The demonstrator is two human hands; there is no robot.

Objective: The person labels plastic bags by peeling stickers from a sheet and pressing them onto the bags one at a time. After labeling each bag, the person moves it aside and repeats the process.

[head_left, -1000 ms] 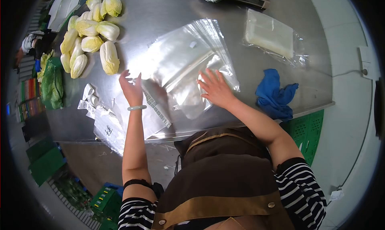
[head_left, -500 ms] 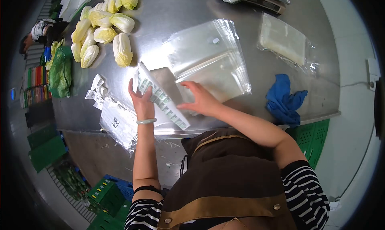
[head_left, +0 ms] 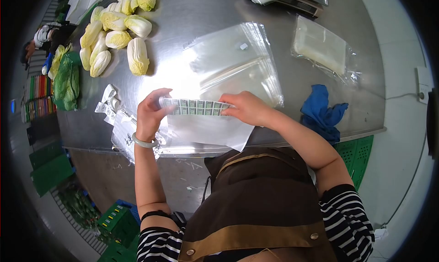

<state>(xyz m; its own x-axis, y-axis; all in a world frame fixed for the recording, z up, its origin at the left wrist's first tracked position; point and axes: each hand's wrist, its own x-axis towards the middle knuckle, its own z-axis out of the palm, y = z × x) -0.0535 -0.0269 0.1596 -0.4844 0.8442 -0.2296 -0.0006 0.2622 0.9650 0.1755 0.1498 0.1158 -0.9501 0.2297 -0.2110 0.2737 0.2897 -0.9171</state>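
A sheet of small green-and-white labels (head_left: 194,107), curled over at the top, stretches between my two hands near the table's front edge. Its pale, plain part (head_left: 208,130) hangs down toward my apron. My left hand (head_left: 152,112) grips the left end, fingers behind and thumb in front. At the opposite end, my right hand (head_left: 244,107) pinches the sheet between thumb and fingers. Just beyond it lies a fanned stack of clear plastic bags (head_left: 228,63). A crumpled plastic packet with dark writing (head_left: 123,132) lies beside my left wrist.
Several napa cabbages (head_left: 116,20) are heaped at the back left. A white paper strip (head_left: 109,102) lies on the left. On the right are a wrapped packet (head_left: 320,45) and a blue cloth (head_left: 322,113); a scale (head_left: 299,5) stands behind. Another person (head_left: 48,36) is at far left.
The label sheet has turned from a steep slant to nearly level, facing me. My right hand has closed on its right end, and my left hand has shifted slightly left.
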